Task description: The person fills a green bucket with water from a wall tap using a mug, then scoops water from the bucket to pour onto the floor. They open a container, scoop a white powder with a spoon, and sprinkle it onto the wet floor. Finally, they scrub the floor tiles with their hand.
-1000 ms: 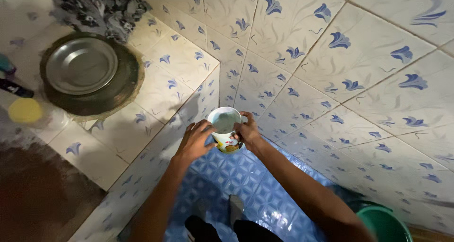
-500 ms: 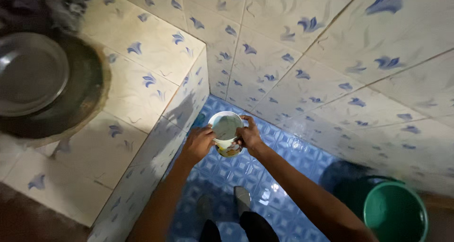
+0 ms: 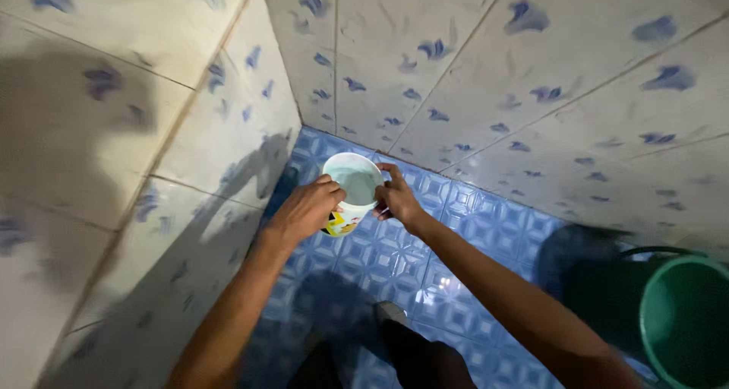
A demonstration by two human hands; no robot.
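A small white tub with a coloured label and pale liquid inside is held out in front of me, above a blue tiled floor. My left hand grips its left side and rim. My right hand pinches the right rim with fingers and thumb. Both forearms reach in from the bottom of the view.
White wall tiles with blue marks meet in a corner ahead. A tiled ledge side rises at the left. A green bucket stands on the floor at the lower right. My feet show below the tub.
The view has tilted down and right: the metal plate and ledge top have left the frame. The tub stays held in both hands, now lower over the floor corner.
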